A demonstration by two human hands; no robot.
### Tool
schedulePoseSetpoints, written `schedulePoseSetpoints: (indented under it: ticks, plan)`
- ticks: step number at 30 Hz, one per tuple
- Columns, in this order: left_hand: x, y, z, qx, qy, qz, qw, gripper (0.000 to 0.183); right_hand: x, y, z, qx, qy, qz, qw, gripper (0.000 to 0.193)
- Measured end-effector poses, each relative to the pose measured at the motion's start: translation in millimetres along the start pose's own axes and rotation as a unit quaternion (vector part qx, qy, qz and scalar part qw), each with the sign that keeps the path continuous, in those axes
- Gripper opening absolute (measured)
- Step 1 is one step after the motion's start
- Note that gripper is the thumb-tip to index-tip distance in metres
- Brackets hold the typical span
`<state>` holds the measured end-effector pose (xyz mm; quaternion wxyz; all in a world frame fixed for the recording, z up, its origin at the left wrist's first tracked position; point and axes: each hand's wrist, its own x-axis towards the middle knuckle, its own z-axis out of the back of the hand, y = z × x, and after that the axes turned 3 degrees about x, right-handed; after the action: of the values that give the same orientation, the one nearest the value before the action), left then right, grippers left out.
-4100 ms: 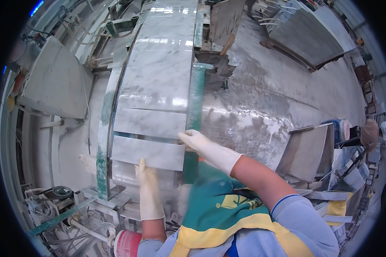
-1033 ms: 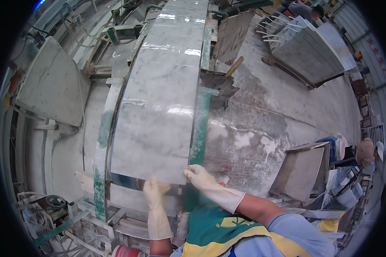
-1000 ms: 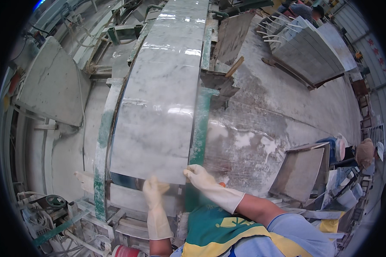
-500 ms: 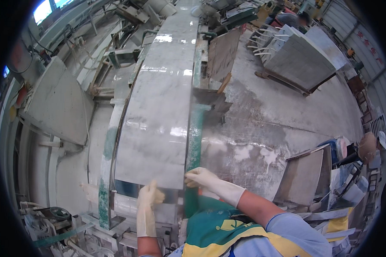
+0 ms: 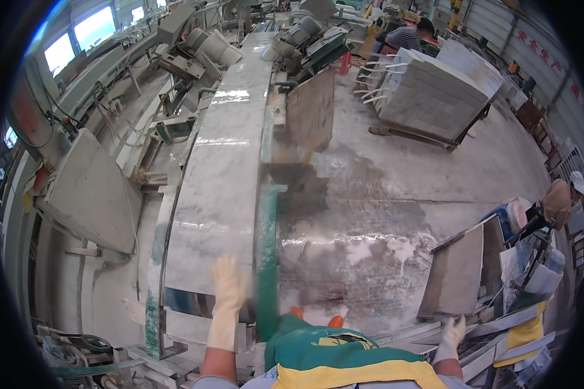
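A long, wet grey-white stone slab (image 5: 220,178) lies on the conveyor bed, stretching away from me between green-edged rails. My left hand (image 5: 230,285), in a cream rubber glove, is over the slab's near end, its fingers stretched forward and a little smeared by motion. Whether the palm touches the stone I cannot tell. A dark blue roller or belt (image 5: 182,301) shows just below the slab's near edge. Out to the right, my right hand (image 5: 453,334), also gloved, hangs beside a pile of stone strips (image 5: 493,347), with fingers apart and nothing visible in them.
A green rail (image 5: 267,266) borders the conveyor's right side. Motor-driven machinery (image 5: 302,32) straddles its far end. Brown boards (image 5: 457,269) lean at right. A strapped stack of pale slabs (image 5: 431,91) stands far right, a person (image 5: 405,39) behind it. Another person (image 5: 557,201) is at the right edge.
My right hand has left the slab's near right corner and swung far right. My left hand has reached forward over the slab, its fingers now extended. The view has tilted up and turned right.
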<state>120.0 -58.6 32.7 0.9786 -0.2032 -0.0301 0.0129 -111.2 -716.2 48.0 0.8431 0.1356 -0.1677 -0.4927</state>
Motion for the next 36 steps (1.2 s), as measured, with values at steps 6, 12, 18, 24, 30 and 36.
schedulePoseSetpoints:
  ticks: [6,12,18,24,30,36]
  plan:
    - [9.9,1.0,-29.7,0.089,0.05,0.032,0.994,0.076,-11.6,-188.7,61.0,-0.146,-0.043,-0.154,0.976,0.071]
    - [19.8,11.2,-34.3,0.098,0.076,0.043,0.991,0.077,-55.7,-184.5,61.9,-0.223,-0.015,-0.264,0.938,0.087]
    - [26.0,10.5,-38.0,0.109,0.084,0.058,0.989,0.078,-77.9,-172.2,67.3,-0.291,-0.06,-0.131,0.946,0.086]
    - [27.8,9.7,-34.6,0.092,0.095,0.062,0.989,0.077,-74.3,-188.0,63.4,-0.299,-0.022,-0.19,0.935,0.073]
    - [25.7,7.0,-39.9,0.084,0.061,0.058,0.993,0.076,-75.0,-236.9,57.3,-0.26,0.003,-0.18,0.949,0.061]
    - [25.9,6.0,-46.3,0.092,0.03,0.054,0.994,0.073,-51.3,-253.7,70.1,0.263,-0.079,-0.19,0.943,0.068]
